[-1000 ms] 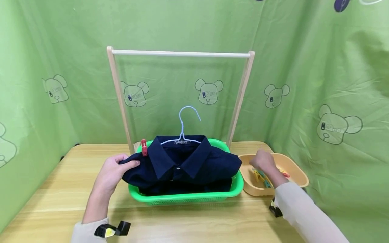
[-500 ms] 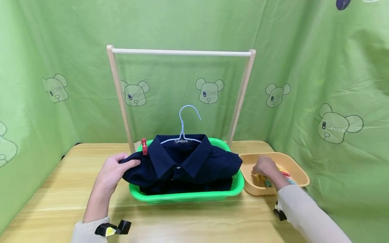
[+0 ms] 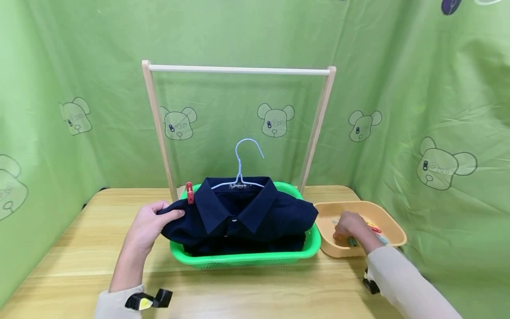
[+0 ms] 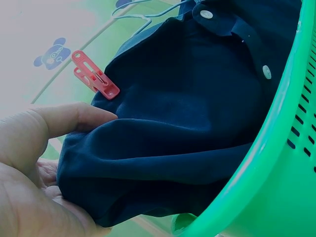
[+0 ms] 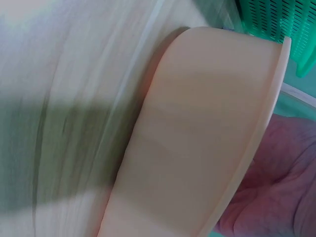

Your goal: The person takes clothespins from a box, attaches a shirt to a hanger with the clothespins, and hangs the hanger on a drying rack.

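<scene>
A dark navy collared shirt point(image 3: 227, 221) lies on the green basket point(image 3: 255, 258), with a light blue wire hanger point(image 3: 239, 166) in its collar. My left hand point(image 3: 145, 226) pinches the shoulder at the left, thumb on top and fingers beneath. Close to that thumb, a red clothespin point(image 4: 96, 76) is clipped to the fabric, upright in the head view. My right hand point(image 3: 352, 225) reaches down into the orange bin point(image 3: 384, 217) among clothespins point(image 3: 373, 227). Its fingertips are mostly hidden; something orange-red shows near them. The bin's wall blocks the fingers in the right wrist view.
Behind the basket stands a rack with wooden posts point(image 3: 318, 124) and a white bar point(image 3: 239, 69). The orange bin sits against the basket's right side on the wooden table point(image 3: 247, 292). A green curtain point(image 3: 223, 31) encloses the back and sides.
My right hand has stayed in the bin, moving slightly toward me and lower among the clothespins. A yellow clothespin by its fingers no longer shows. The left hand and shirt hold still.
</scene>
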